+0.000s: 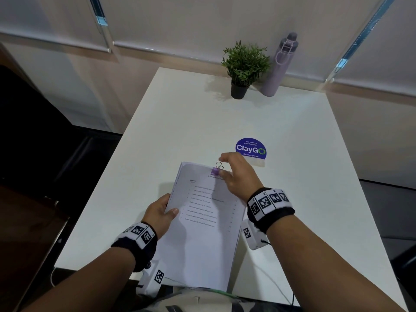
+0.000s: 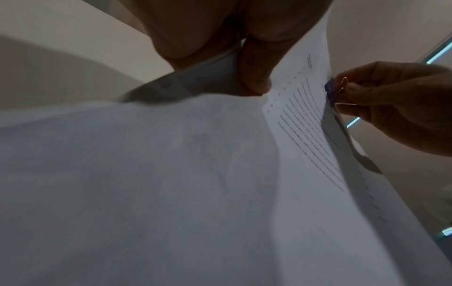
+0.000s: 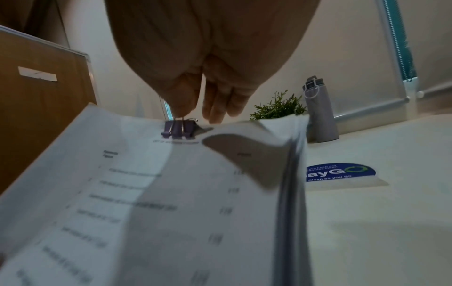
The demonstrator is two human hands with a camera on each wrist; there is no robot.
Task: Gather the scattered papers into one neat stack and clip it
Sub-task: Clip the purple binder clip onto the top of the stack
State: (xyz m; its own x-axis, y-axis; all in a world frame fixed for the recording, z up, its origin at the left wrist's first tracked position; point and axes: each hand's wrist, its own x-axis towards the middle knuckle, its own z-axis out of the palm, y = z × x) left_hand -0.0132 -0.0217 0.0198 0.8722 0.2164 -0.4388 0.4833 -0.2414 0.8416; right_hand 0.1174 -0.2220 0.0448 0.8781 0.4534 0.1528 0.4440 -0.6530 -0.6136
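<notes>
Clip going onto the stack

My left hand (image 1: 161, 212) grips the papers (image 1: 202, 224); my right hand (image 1: 236, 174) pinches the clip (image 1: 216, 170). Letting go crooked could leave sheets loose.

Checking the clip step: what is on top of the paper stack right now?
A purple binder clip sits on the stack at its far edge, the right hand at its wire handles. The left hand's thumb lies on the top sheet. What is under the stack is hidden.
</notes>
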